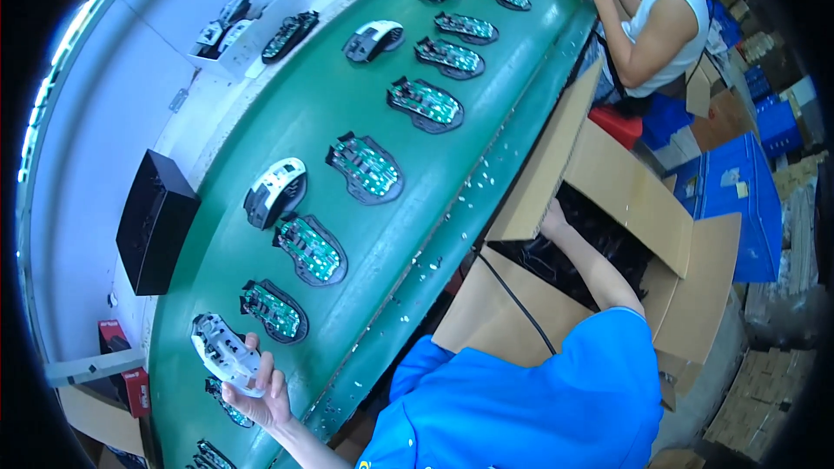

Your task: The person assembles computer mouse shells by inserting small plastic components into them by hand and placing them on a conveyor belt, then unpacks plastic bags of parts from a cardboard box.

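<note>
My left hand (263, 395) grips a whitish computer mouse shell (228, 354) by its lower edge, thumb and fingers around it. The shell is held up over the green bench, with its hollow, ribbed side showing. My right hand (552, 219) reaches into an open cardboard box (630, 195) of dark black parts (591, 217). A flap covers its fingers, so what they touch is hidden. Nearest my left hand on the bench lie mouse bases with green circuit boards, one just beyond it (276, 311) and another partly behind it (228, 404).
More mouse bases (365, 168) and white-and-black mice (280, 191) line the green bench (417, 182). A black box (156, 221) and a white bin of mice (234, 39) stand along its far side. Another person (656, 22) works farther up. Blue crates (738, 208) stand right.
</note>
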Available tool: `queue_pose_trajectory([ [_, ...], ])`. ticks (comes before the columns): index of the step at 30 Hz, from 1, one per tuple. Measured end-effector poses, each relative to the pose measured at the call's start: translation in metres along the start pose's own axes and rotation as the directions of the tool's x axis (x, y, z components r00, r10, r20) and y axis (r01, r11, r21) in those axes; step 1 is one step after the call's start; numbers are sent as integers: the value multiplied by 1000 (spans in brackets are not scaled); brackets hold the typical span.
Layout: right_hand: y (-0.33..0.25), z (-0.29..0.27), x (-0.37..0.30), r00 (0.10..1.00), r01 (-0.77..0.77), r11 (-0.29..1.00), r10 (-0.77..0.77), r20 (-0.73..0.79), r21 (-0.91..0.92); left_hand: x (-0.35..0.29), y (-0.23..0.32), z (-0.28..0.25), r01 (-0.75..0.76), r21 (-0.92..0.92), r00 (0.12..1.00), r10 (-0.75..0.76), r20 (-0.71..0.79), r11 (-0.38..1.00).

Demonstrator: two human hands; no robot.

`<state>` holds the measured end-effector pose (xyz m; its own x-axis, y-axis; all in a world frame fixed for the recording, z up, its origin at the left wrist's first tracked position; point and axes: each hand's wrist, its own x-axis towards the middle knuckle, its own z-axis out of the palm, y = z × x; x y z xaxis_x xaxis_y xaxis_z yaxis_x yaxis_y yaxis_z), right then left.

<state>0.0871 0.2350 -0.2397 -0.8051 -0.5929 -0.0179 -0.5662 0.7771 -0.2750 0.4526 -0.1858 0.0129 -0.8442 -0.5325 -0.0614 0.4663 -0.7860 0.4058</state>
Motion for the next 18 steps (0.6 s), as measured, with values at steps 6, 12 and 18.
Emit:
queue_pose_trajectory([
  [6,-40,-92,-13,994,-97,902,70,79,421,-8,4,-11,67,207,994,-48,-94,976],
  [12,-88,-278,-50,892,-304,842,88,442,445,-22,3,-20,90,611,979,44,-201,787],
  [18,-247,-341,-32,926,146,293,-376,-26,945,-19,-5,27,48,676,981,94,-171,735],
])
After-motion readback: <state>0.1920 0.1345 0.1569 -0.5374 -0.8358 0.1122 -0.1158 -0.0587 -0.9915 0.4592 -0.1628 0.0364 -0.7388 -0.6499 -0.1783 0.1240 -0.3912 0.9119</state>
